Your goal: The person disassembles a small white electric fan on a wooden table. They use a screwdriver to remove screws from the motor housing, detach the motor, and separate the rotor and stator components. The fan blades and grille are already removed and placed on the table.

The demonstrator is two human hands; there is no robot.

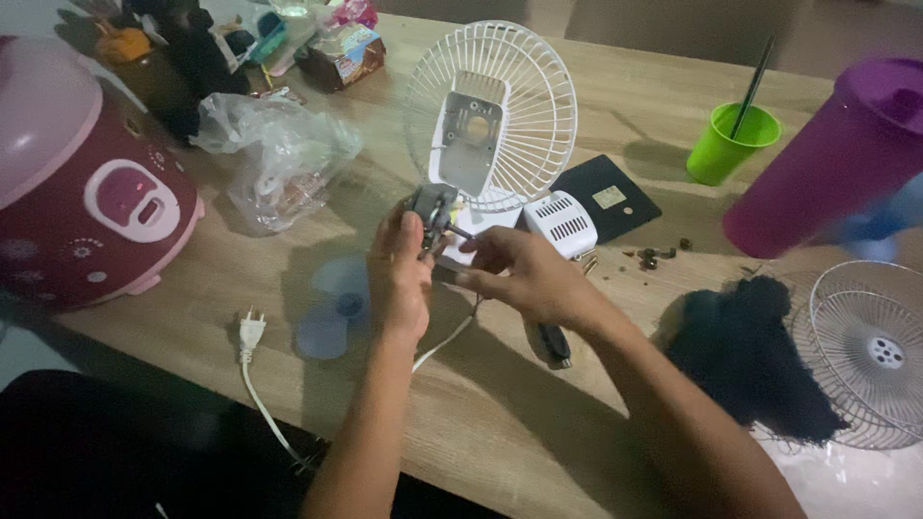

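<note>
Wooden tabletop (538, 423), dimly lit and cluttered, seen from above by a head-worn camera. At its middle, the left hand (402, 279) is curled around a small grey fan motor (432, 213), gripping its body, while the right hand (524, 274) pinches the thin metal shaft (460, 232) that sticks out of the motor's right side. The motor looks dense and rigid for its size — best held by its casing, since the bare shaft is slim and likely slippery. Just beyond stands a white fan grille (495, 115) with its mounting plate. A white power plug (251, 332) lies near left, by a pale blue fan blade (336, 308). Far left sits a pink rice cooker (77, 183); far right a green cup (731, 144) and purple tumbler (836, 154) — a second wire grille (870, 351) lies near right.
</note>
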